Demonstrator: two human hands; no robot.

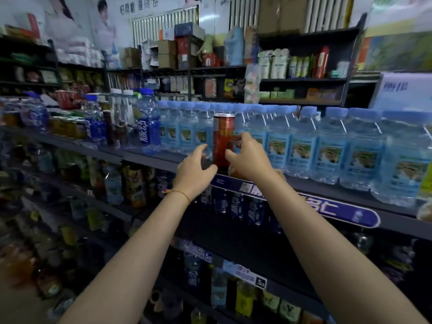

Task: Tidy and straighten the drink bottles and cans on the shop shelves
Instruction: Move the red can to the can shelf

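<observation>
arms: bare, no sleeves | left wrist (181,195): thin orange-red string bracelet | right wrist: nothing worn

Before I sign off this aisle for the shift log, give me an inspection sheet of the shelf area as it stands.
Surface: top shelf, dark, fully stocked along its front edge.
Job's things: red can upright at the shelf front, standing before a long row of blue-capped water bottles; taller dark blue bottle at the row's left end.
Clutter: mixed cans and bottles further left, blurred.
Grips: left hand and right hand on either side of the red can, fingers curled towards it; contact is unclear.
Cables: nothing seen.
Surroundings: blue shelf banner below; lower shelves of drinks; back shelving with cardboard boxes; wall posters.
</observation>
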